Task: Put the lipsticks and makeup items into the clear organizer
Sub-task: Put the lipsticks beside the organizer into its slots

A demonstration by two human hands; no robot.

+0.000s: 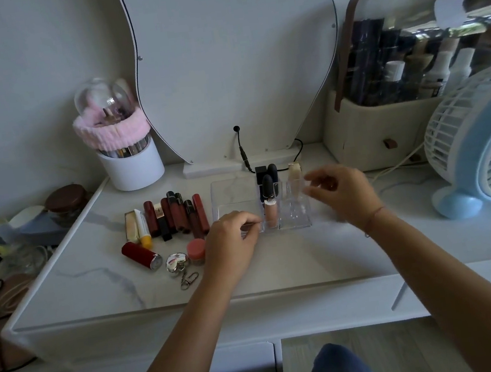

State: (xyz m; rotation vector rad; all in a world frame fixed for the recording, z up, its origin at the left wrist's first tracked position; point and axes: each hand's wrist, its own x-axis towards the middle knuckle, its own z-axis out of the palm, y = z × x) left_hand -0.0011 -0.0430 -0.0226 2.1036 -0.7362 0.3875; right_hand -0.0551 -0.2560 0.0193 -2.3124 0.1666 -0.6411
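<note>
Head view, organizer [232,192] holding lipsticks [268,189], left hand [234,239] gripping it, right hand [342,194] relaxed.

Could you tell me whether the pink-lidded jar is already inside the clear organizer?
No, the pink-lidded jar stands on the table to the left of the clear organizer.

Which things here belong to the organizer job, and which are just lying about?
Job: clear acrylic organizer; row of dark red lip tubes; red cylindrical lipstick; yellow-capped white tube; pink-lidded small jar; peach gloss tube, already slotted.
Lying about: blue and white desk fan; white brush pot with pink headband; brown-lidded glass jar.
</note>
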